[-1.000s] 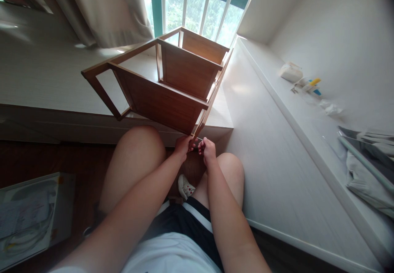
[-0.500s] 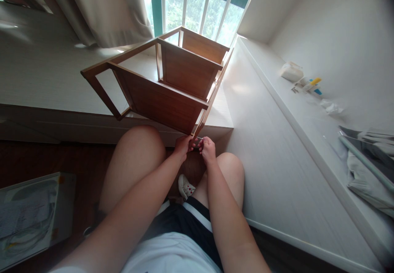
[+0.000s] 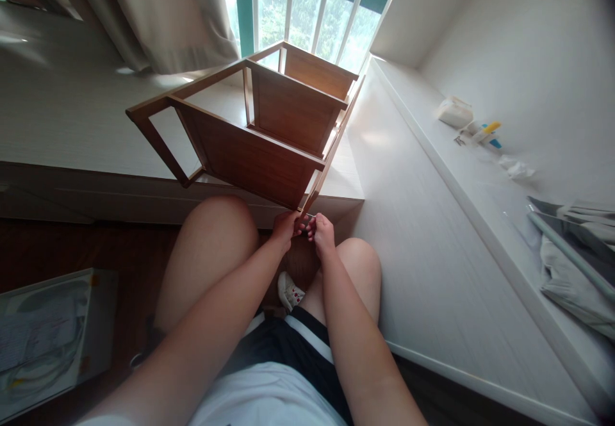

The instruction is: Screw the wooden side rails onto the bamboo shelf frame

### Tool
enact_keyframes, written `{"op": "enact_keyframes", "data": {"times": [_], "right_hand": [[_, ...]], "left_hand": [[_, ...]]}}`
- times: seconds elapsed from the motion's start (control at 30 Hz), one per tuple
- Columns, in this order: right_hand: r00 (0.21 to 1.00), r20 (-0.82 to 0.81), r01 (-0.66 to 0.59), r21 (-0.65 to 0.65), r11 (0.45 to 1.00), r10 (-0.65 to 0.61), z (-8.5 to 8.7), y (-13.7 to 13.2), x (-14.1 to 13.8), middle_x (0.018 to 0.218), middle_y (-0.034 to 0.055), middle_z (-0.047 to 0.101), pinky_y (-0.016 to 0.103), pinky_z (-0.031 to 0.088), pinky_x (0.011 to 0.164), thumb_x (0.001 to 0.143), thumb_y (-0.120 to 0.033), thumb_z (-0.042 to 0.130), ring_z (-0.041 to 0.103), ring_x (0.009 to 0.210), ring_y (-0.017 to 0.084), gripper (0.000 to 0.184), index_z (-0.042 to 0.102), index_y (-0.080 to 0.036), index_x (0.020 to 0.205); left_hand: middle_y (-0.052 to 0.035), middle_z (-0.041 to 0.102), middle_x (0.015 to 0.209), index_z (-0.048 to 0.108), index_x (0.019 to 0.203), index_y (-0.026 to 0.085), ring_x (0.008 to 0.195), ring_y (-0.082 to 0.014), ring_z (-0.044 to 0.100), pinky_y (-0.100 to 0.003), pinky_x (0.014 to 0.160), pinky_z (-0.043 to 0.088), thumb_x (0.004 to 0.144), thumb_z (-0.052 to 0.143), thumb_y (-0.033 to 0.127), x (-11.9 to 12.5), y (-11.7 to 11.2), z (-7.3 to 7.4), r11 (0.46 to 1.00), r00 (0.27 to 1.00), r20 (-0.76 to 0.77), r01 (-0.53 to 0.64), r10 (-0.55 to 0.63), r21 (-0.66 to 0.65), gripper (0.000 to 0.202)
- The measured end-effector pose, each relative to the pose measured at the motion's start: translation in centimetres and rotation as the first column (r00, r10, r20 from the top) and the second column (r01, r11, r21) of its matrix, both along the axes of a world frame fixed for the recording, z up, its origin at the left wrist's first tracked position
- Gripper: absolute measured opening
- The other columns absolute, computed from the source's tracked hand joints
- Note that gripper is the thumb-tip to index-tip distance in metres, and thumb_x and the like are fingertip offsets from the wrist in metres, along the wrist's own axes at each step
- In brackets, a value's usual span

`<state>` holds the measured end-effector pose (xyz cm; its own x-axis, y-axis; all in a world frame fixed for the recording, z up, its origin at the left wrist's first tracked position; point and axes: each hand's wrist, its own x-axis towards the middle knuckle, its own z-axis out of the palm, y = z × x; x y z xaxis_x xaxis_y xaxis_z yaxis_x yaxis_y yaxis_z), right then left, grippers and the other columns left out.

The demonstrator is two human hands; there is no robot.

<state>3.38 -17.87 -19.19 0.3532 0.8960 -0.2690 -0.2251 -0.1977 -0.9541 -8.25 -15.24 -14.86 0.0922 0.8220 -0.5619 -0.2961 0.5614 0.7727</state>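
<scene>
A brown wooden shelf rack (image 3: pixel 259 131) lies tipped on its side on a pale raised platform (image 3: pixel 72 125) under the window. Its near corner leg (image 3: pixel 307 202) points down toward me. My left hand (image 3: pixel 286 226) is closed in a pinch at the tip of that leg. My right hand (image 3: pixel 323 232) is curled shut right beside it, fingertips meeting the left hand's at the leg end. What the fingers hold is too small to make out. My bare knees flank both hands.
A white slanted panel (image 3: pixel 423 246) runs along my right, with a ledge holding a white pouch (image 3: pixel 454 112), small yellow and blue items (image 3: pixel 487 132) and grey cloth (image 3: pixel 576 266). A clear plastic bag with papers (image 3: pixel 43 336) lies on the dark floor at left. Curtain (image 3: pixel 163 9) hangs above.
My right hand has edged slightly left, closing the small gap to my left hand at the leg tip. The rack has not moved.
</scene>
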Motion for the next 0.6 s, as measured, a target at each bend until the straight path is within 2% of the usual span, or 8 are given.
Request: {"op": "enact_keyframes", "data": {"times": [0.37, 0.6], "right_hand": [[0.968, -0.250, 0.017, -0.066, 0.998, -0.033, 0.15, 0.04, -0.35, 0.049, -0.0019, 0.053, 0.020, 0.031, 0.036, 0.086, -0.050, 0.056, 0.043, 0.039, 0.009, 0.037, 0.051, -0.019, 0.065], [0.964, -0.258, 0.047, -0.078, 0.996, -0.066, 0.29, 0.07, -0.32, 0.048, -0.0016, 0.054, 0.020, 0.029, 0.035, 0.086, -0.046, 0.057, 0.042, 0.038, 0.009, 0.034, 0.053, -0.019, 0.065]], "left_hand": [[-0.0091, 0.076, 0.095, 0.073, 0.083, 0.016, 0.059, -0.0090, 0.060, -0.019, 0.051, 0.043, 0.071, 0.069, 0.030, -0.02, 0.19, -0.53, 1.000, 1.000, -0.002, 0.006, -0.006, 0.006, 0.019], [-0.0073, 0.076, 0.093, 0.073, 0.082, 0.016, 0.058, -0.0084, 0.059, -0.018, 0.051, 0.044, 0.071, 0.070, 0.029, -0.01, 0.18, -0.62, 1.000, 1.000, -0.002, 0.007, -0.007, 0.008, 0.017]]}}
